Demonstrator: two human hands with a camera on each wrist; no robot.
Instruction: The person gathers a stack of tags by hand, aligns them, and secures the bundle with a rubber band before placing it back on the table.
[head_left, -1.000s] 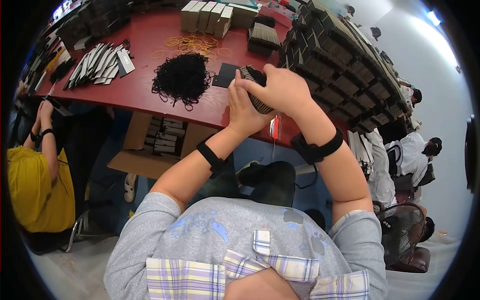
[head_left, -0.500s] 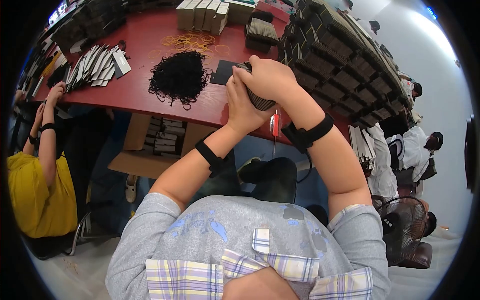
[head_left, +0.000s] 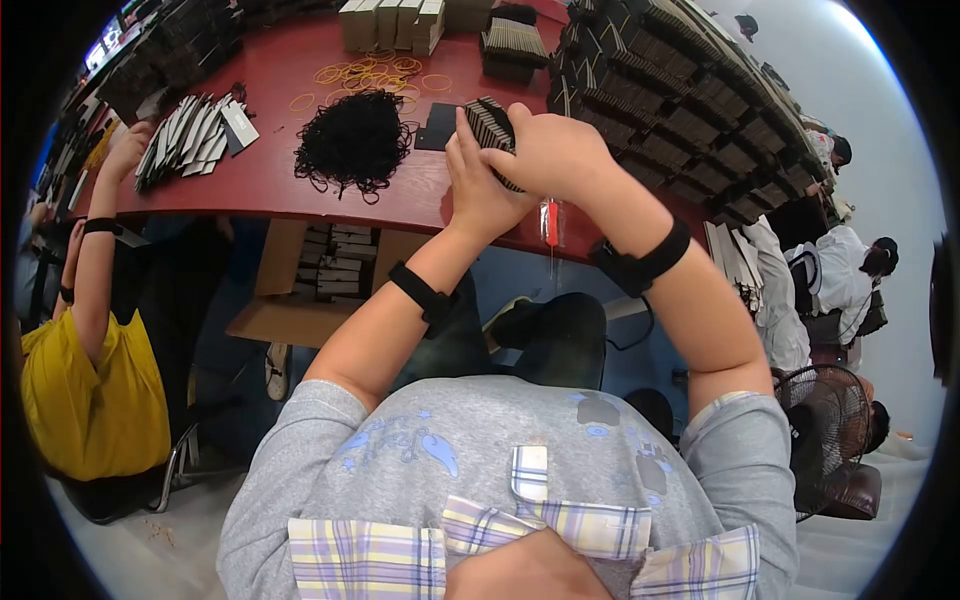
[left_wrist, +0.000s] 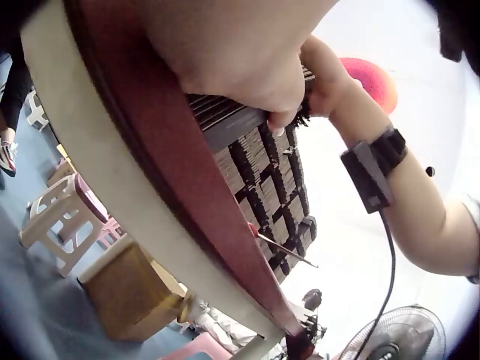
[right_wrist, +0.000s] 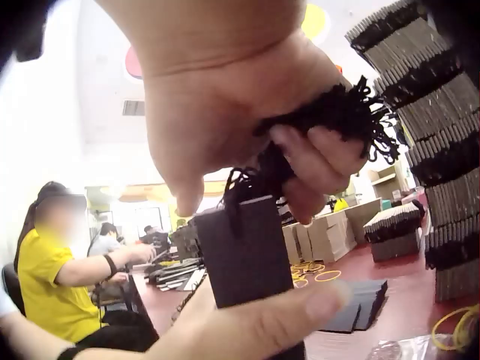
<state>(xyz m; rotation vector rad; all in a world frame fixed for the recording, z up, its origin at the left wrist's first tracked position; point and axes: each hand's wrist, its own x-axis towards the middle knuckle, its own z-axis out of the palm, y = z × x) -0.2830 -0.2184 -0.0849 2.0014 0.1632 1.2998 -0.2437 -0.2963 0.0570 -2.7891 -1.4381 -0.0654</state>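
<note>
Both hands hold a bundle of thin black cards (head_left: pixel 490 125) just above the near edge of the red table (head_left: pixel 270 180). My left hand (head_left: pixel 478 192) cups the bundle from below and the left. Over its top my right hand (head_left: pixel 550 150) curls and pinches a bunch of black strings (right_wrist: pixel 330 120) attached to the cards. In the right wrist view the black card stack (right_wrist: pixel 244 255) stands below the right fingers (right_wrist: pixel 315 161). The left wrist view shows the card edges (left_wrist: pixel 225 112) under my left hand (left_wrist: pixel 240 67).
A heap of black strings (head_left: pixel 355 140), yellow rubber bands (head_left: pixel 365 75), fanned tags (head_left: pixel 190 130) and stacked bundles (head_left: pixel 680 110) cover the table. A red-handled tool (head_left: pixel 549 225) lies at the near edge. A person in yellow (head_left: pixel 90 380) sits at the left; a cardboard box (head_left: pixel 320 270) is under the table.
The bundle and both hands have shifted slightly up and away over the table. The person in yellow has raised an arm toward the fanned tags.
</note>
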